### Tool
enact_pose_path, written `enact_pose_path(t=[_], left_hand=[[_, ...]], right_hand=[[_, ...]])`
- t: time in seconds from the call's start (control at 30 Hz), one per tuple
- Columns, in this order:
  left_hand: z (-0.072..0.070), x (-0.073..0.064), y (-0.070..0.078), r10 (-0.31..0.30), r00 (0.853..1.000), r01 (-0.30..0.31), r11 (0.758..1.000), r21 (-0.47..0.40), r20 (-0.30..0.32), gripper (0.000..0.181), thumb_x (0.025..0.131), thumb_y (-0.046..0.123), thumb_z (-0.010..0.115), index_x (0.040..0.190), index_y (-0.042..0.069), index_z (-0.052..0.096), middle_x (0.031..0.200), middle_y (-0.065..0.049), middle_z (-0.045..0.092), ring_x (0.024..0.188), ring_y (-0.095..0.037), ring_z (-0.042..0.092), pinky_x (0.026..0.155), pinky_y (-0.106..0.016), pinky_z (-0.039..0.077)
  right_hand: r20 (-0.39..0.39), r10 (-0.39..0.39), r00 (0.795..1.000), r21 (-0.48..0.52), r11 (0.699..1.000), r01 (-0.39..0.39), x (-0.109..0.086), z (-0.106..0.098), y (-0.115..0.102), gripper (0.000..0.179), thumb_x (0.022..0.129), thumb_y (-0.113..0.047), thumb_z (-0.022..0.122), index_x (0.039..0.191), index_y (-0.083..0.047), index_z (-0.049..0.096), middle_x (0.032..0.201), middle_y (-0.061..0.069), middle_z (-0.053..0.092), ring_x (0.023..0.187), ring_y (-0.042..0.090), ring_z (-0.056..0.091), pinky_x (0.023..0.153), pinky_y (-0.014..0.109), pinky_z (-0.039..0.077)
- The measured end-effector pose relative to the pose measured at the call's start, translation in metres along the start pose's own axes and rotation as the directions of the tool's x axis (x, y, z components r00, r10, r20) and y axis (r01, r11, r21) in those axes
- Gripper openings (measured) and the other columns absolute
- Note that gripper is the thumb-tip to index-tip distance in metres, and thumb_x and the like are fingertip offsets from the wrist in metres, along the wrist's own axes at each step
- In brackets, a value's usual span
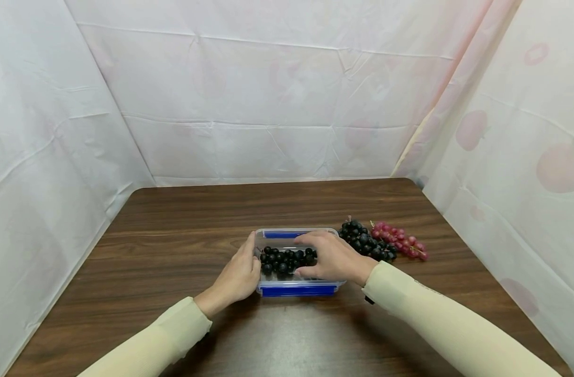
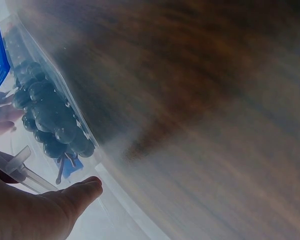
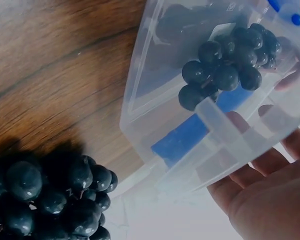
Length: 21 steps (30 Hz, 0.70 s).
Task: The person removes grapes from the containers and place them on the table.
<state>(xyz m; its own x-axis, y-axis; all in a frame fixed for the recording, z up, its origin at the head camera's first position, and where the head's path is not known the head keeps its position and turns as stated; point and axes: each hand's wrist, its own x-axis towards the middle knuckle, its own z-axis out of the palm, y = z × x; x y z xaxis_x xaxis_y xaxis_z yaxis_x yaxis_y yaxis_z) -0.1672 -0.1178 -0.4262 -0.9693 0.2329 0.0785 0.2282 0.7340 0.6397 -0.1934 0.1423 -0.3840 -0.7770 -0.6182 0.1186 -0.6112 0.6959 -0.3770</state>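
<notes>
A clear plastic food container [image 1: 277,243] with blue strips on its front and back sides stands on the table. A bunch of black grapes [image 1: 282,260] lies inside it. My left hand [image 1: 239,269] rests along the container's left side, fingers extended, thumb [image 2: 80,195] near the rim. From the right, my right hand [image 1: 331,256] reaches over the container, thumb and fingers spread apart beside the right end of the grapes. In the right wrist view, the fingers [image 3: 270,162] show partly through the translucent wall, with the grapes [image 3: 225,75] past the fingertips.
Another bunch of black grapes [image 1: 362,241] lies on the brown wooden table [image 1: 197,220] behind my right wrist. Beside it, farther right, is a bunch of red grapes [image 1: 400,240]. White sheets [image 1: 268,104] hang around the table's back and sides.
</notes>
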Motion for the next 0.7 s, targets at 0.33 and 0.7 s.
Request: enact_pose_path(t=[0.33,0.7], left_hand=[[0.0,-0.001,0.001,-0.005,1.0,0.006,1.0,-0.01,0.016,0.067,0.105,0.013,0.036,0.165,0.004,0.007,0.167,-0.019,0.022,0.152,-0.034,0.026,0.122,-0.052,0.026],[0.0,0.0,0.001,0.002,1.0,-0.002,1.0,-0.01,0.003,0.067,0.105,0.012,0.038,0.164,0.003,0.009,0.167,-0.02,0.022,0.151,-0.036,0.028,0.122,-0.053,0.027]], right_hand=[[0.049,0.057,0.997,-0.02,0.998,-0.056,0.008,0.001,-0.007,0.074,0.085,-0.051,0.081,0.146,-0.016,0.058,0.143,0.001,0.061,0.129,0.021,0.058,0.105,0.043,0.051],[0.079,0.087,0.993,-0.003,0.996,-0.088,0.016,0.006,-0.004,0.073,0.084,-0.045,0.084,0.146,-0.016,0.058,0.143,0.0,0.061,0.128,0.023,0.059,0.105,0.045,0.051]])
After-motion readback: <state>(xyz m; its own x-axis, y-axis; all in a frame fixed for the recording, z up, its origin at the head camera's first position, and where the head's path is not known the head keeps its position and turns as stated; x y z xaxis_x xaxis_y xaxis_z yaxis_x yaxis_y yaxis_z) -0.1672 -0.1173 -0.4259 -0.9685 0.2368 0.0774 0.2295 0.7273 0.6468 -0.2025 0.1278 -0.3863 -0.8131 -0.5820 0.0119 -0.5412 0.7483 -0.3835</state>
